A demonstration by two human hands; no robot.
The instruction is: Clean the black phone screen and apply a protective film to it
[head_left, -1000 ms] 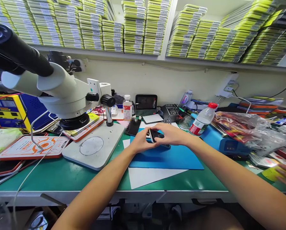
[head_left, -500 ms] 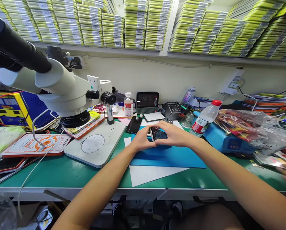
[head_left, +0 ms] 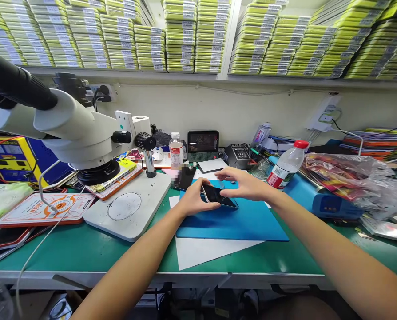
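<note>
My left hand (head_left: pixel 196 200) grips a dark-screened smartphone (head_left: pixel 218 195) by its left end, thumb along the near edge and fingers behind. The phone is tilted over a blue mat (head_left: pixel 232 224), its right end low near the mat. Above the phone's right part hovers my right hand (head_left: pixel 245 184), with thumb and fingers apart. A faint pale patch shows between its fingertips; I cannot make out what it is. White paper (head_left: pixel 201 255) lies under the mat. Behind my left hand is another dark flat device (head_left: pixel 185 178), partly blurred.
A microscope (head_left: pixel 75 129) with a pale base (head_left: pixel 128 204) stands left. At the right are a red-capped bottle (head_left: pixel 287 164), a blue device (head_left: pixel 321 202) and plastic bags (head_left: pixel 361 178). A small screen (head_left: pixel 203 142) stands behind. Stacked yellow-green packs (head_left: pixel 181 40) fill the shelf above.
My right hand has come off the phone, its fingers now apart above it. The phone is tilted more face-up in my left hand. Another person's hand at the right edge has left the view.
</note>
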